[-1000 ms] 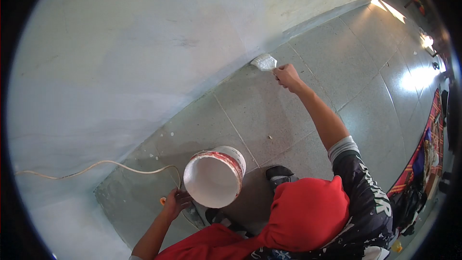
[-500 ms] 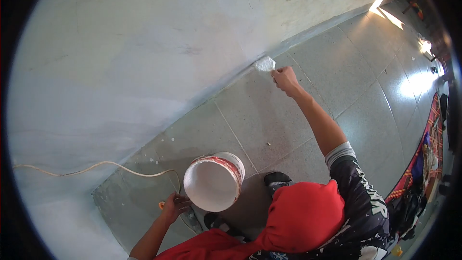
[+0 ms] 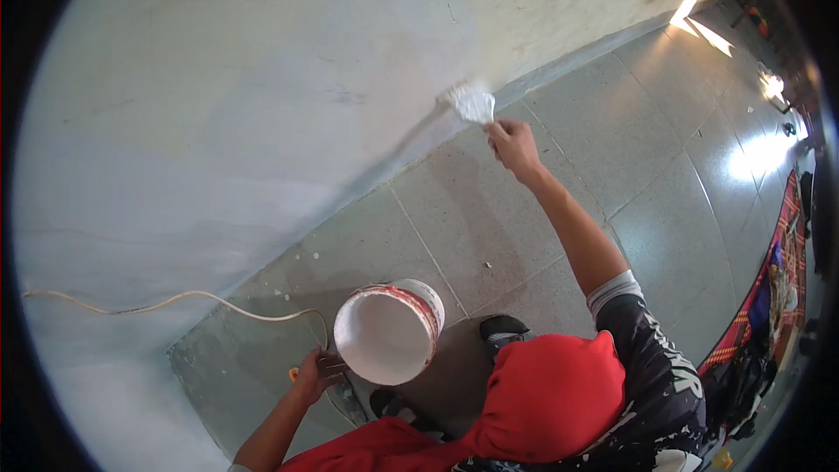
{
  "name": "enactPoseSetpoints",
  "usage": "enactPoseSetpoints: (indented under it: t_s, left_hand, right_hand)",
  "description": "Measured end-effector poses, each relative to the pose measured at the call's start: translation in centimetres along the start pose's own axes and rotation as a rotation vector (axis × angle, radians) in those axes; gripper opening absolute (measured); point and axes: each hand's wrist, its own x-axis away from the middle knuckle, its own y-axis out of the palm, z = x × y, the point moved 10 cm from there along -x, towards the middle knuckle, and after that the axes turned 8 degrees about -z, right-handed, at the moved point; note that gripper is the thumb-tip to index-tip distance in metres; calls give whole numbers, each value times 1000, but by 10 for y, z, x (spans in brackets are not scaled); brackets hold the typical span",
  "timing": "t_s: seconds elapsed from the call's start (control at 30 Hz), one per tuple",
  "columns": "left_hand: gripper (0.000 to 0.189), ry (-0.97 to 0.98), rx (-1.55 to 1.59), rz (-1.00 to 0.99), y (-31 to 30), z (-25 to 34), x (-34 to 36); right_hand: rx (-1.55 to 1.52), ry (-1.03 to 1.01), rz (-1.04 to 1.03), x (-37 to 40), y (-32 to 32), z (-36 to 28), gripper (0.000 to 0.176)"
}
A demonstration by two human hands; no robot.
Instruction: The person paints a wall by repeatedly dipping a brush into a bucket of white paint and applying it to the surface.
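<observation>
My right hand [image 3: 516,150] is closed around the handle of a wide paintbrush [image 3: 473,105] with white, paint-coated bristles. The bristles meet the lower wall [image 3: 288,122], just above the floor joint. At the bottom left, my left hand [image 3: 316,374] grips the side of a white bucket [image 3: 384,336] with red smears on its rim. The bucket leans, its mouth facing up and left, and its inside looks white. Part of the left fingers is hidden against the bucket. A small orange item [image 3: 294,373] shows beside that hand.
A pale cable [image 3: 188,295] runs from the wall past my left hand. Grey tiles [image 3: 498,218] cover the floor, with shoes [image 3: 504,327] beside the bucket. Red checked cloth [image 3: 730,341] and other items lie at the right. A red cloth [image 3: 551,398] fills the lower foreground.
My right hand has moved the brush slightly up and left, from the floor joint onto the wall. My left hand and the bucket stay nearly in place.
</observation>
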Motion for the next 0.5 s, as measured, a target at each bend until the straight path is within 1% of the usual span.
enactPoseSetpoints:
  t_s: [0.03,0.1,0.13,0.2,0.3,0.4,0.5]
  left_hand:
    - [44,3,5,0,2,0,1]
    - [44,-4,12,33,1,-2,6]
    - [44,2,14,34,-3,-3,5]
    - [45,-3,30,36,-9,-8,5]
    - [47,10,40,45,-15,-9,7]
    - [48,18,28,21,-13,-7,7]
    - [48,31,8,18,-12,-3,4]
  right_hand:
    - [3,-4,-4,0,0,16,30]
    - [13,210,-34,4,1,69,32]
    - [12,204,-36,3,1,81,32]
    - [103,302,-28,6,3,103,33]
    - [126,312,-31,10,11,100,30]
    - [191,311,-66,3,18,81,30]
    - [180,285,-100,-16,23,63,28]
